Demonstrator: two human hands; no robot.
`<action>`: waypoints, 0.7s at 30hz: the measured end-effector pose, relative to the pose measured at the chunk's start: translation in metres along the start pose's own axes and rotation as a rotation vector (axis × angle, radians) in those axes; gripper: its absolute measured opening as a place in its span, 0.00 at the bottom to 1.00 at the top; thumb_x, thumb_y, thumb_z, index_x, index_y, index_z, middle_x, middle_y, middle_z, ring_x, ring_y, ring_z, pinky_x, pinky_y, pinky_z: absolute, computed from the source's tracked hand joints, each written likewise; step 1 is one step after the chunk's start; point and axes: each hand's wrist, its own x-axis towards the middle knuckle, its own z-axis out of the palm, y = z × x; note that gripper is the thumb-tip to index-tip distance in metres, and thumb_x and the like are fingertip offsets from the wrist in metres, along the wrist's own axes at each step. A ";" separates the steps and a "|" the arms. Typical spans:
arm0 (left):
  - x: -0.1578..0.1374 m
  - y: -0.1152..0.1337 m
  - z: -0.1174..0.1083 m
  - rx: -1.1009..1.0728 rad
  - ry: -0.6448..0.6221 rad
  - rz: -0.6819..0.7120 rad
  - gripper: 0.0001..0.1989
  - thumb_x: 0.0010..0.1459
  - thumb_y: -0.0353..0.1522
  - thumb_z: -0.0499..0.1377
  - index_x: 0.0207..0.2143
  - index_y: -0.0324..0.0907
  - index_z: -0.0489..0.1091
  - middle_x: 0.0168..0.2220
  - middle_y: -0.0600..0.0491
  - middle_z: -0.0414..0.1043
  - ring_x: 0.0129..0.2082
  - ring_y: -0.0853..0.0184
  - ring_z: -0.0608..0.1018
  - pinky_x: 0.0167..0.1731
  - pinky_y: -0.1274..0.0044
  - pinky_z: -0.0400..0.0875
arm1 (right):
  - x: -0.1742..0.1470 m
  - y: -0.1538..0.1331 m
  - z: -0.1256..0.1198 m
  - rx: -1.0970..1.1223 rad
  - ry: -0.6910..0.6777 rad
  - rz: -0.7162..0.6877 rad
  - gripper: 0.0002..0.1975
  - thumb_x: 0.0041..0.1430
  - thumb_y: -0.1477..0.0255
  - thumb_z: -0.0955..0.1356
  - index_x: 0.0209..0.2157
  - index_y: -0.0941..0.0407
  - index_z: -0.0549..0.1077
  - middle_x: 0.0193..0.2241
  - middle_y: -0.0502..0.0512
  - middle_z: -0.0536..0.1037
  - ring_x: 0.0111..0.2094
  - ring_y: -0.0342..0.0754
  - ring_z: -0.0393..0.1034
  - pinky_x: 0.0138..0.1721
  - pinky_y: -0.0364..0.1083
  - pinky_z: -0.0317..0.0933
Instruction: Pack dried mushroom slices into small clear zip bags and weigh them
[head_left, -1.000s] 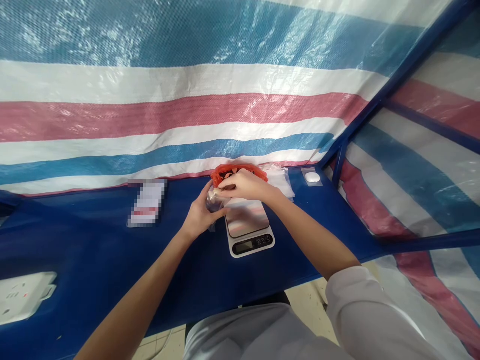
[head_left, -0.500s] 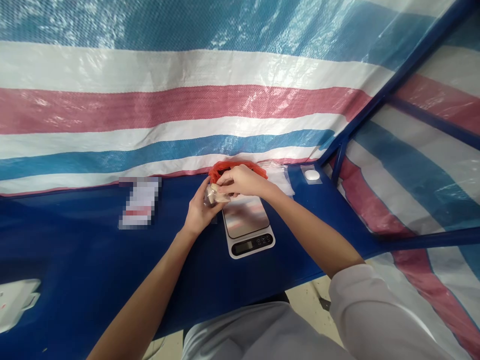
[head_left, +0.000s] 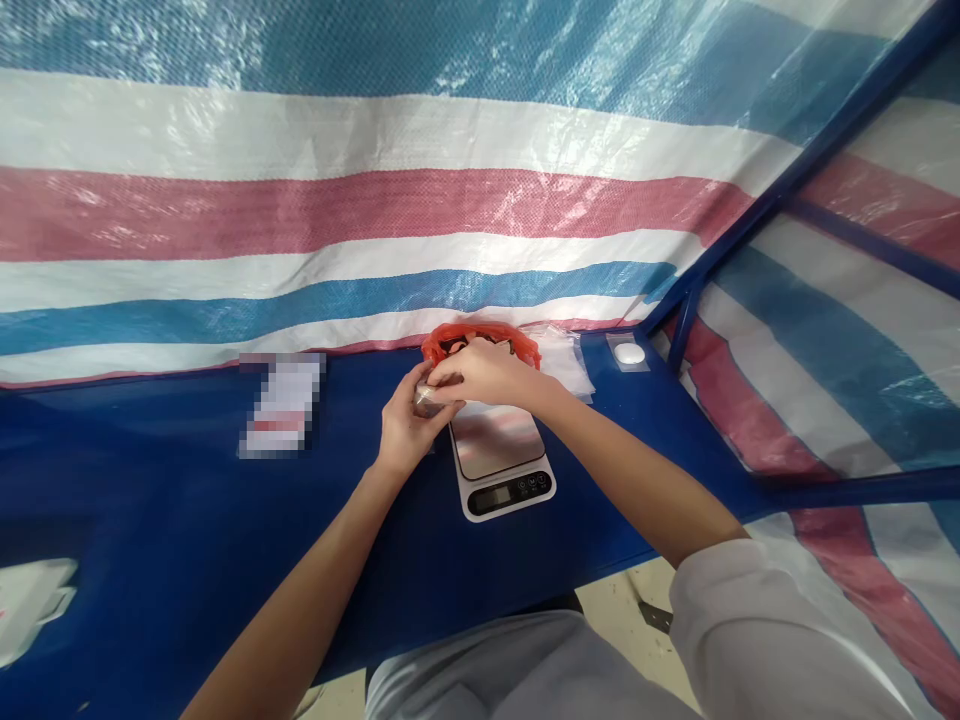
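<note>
Just behind the hands [head_left: 407, 428], both curled about a clear packet [head_left: 424, 402], a partly blocked red bag [head_left: 531, 349]; nearer, a scale [head_left: 501, 445].

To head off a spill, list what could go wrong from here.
The clear bag between the left hand and right hand might slip and drop onto the scale beside it. The right hand, close to the scale's far end, could bump it. The open red bag, just behind the hands, might get nudged.
</note>
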 end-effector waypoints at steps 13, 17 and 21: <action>0.001 -0.007 -0.002 -0.015 0.052 0.064 0.42 0.51 0.49 0.69 0.64 0.41 0.62 0.51 0.45 0.76 0.50 0.56 0.79 0.52 0.66 0.74 | -0.008 -0.004 -0.004 0.096 0.069 0.085 0.09 0.62 0.60 0.70 0.35 0.48 0.83 0.28 0.48 0.80 0.30 0.45 0.69 0.30 0.45 0.54; 0.003 -0.008 -0.003 -0.058 0.013 0.069 0.45 0.51 0.47 0.69 0.67 0.42 0.58 0.52 0.45 0.75 0.49 0.57 0.79 0.47 0.68 0.75 | -0.010 -0.006 -0.003 -0.033 0.052 0.036 0.07 0.61 0.66 0.71 0.31 0.48 0.83 0.28 0.47 0.80 0.30 0.44 0.69 0.31 0.46 0.53; 0.007 -0.008 -0.014 -0.238 -0.101 0.028 0.50 0.46 0.45 0.72 0.68 0.44 0.57 0.54 0.44 0.74 0.52 0.56 0.77 0.49 0.67 0.74 | -0.009 0.000 0.005 -0.190 0.116 -0.030 0.10 0.61 0.72 0.69 0.27 0.50 0.81 0.26 0.47 0.79 0.28 0.44 0.66 0.29 0.46 0.50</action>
